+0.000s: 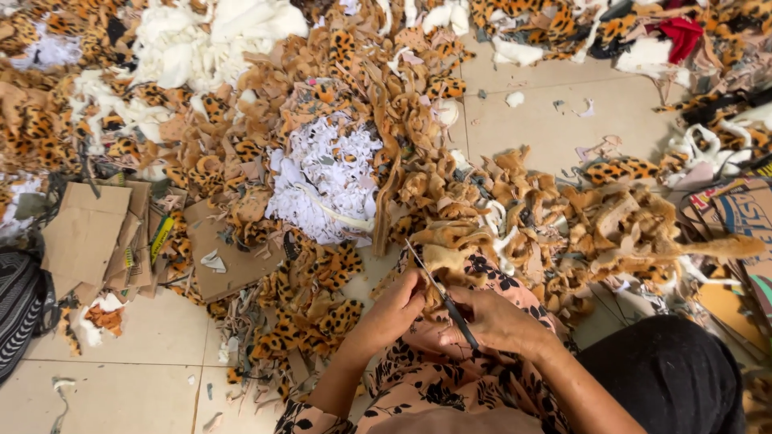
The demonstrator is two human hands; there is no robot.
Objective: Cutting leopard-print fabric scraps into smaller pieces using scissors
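Cardboard sheets lie at 9 o'clock on the floor. Left hand pinches tan fur scrap at 6 o'clock. Right hand grips scissors, fingers closed, blade pointing to 11 o'clock. Tan offcuts pile at 3 o'clock.

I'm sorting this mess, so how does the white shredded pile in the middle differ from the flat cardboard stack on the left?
The white shredded pile is a loose, fluffy mound of tiny bits; the cardboard stack is a few large flat sheets. The pile is white; the cardboard is brown. Furry tan and leopard-print scraps ring the pile closely; the cardboard lies at the heap's edge beside bare tile. Both rest on the floor, away from both hands.
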